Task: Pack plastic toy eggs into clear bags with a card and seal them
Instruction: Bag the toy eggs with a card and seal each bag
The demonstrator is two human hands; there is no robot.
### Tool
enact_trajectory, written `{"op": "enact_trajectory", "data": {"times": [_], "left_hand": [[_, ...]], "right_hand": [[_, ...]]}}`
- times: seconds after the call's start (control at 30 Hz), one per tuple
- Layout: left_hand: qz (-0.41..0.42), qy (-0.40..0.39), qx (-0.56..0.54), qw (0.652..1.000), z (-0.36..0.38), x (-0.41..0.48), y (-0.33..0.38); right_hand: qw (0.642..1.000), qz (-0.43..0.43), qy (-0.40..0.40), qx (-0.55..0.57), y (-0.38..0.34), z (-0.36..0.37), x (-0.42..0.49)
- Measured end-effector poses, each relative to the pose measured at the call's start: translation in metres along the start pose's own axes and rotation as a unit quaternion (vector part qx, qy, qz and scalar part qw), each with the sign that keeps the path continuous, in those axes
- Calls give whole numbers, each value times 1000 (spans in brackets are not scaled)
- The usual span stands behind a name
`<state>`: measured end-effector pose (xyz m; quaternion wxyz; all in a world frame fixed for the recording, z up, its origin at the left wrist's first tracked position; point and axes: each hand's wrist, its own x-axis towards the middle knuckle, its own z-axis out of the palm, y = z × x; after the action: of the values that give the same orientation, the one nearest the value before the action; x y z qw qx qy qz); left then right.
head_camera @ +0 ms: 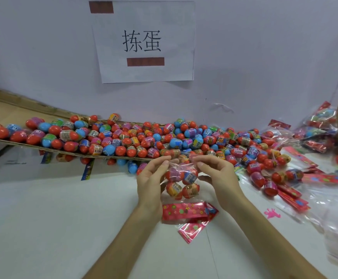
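Note:
A clear bag [182, 182] with several red-bottomed toy eggs inside hangs just above the white table. My left hand [154, 178] pinches the bag's top edge on the left, and my right hand [216, 174] pinches it on the right. Below the bag lie red flowered cards [186, 212] flat on the table. A big heap of loose toy eggs [123, 137] in red, blue, pink and green spreads behind my hands.
A tilted cardboard sheet [13, 115] carries the left part of the egg heap. Packed bags [321, 125] pile at the right, with empty clear bags [337, 214] and more red cards [292, 196] at the right front. A paper sign [144, 41] hangs on the wall.

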<state>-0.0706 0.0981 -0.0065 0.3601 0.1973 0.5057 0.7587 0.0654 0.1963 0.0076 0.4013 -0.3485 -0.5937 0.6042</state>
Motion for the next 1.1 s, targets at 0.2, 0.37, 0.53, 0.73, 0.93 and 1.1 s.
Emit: {"op": "enact_trajectory", "data": {"times": [0.2,0.37,0.53,0.73,0.93,1.1], "left_hand": [[-30,-68,-53,996,6,-5,5],[-71,-162,1,984,6,-12,8],[-57,-156,38,985,8,-15,6],[-53,-135,3,989,5,-15,9],[-87,-159,-24,983,8,-16,10],[-103,-214,-41,971,8,-15,14]], "right_hand": [[999,-1,10,46,-4,2,-1],[999,-10,3,50,-3,0,-1],[999,-16,12,44,-5,-1,-1],[996,32,-73,32,-5,2,-2],[981,61,-106,150,-5,-2,1],[988,36,-60,138,1,-3,4]]}}
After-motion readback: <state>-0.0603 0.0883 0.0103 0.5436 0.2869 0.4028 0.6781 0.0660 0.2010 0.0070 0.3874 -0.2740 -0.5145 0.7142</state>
